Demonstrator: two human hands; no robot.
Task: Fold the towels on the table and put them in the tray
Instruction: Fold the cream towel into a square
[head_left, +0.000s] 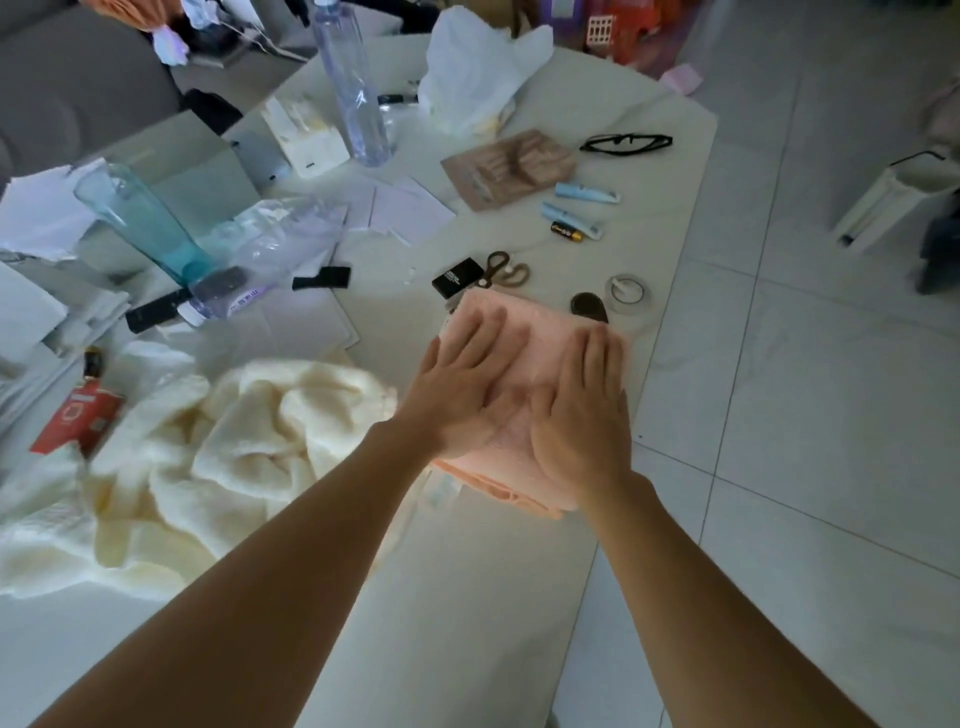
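Note:
A folded pink towel (530, 338) lies on the white table (457, 597), close to the table's right edge. My left hand (460, 387) presses flat on the towel's left part, fingers spread. My right hand (582, 421) lies flat on its right part, palm down. Neither hand grips anything. A crumpled cream towel (234, 441) lies unfolded on the table to the left of my arms. I see no tray in this view.
Just beyond the pink towel lie scissors (506, 267), a small black box (457, 278), a tape roll (628, 291) and a dark round object (587, 306). Bottles (353, 83), papers, glasses (626, 143) and a red box (78, 421) clutter the table. Tiled floor is at the right.

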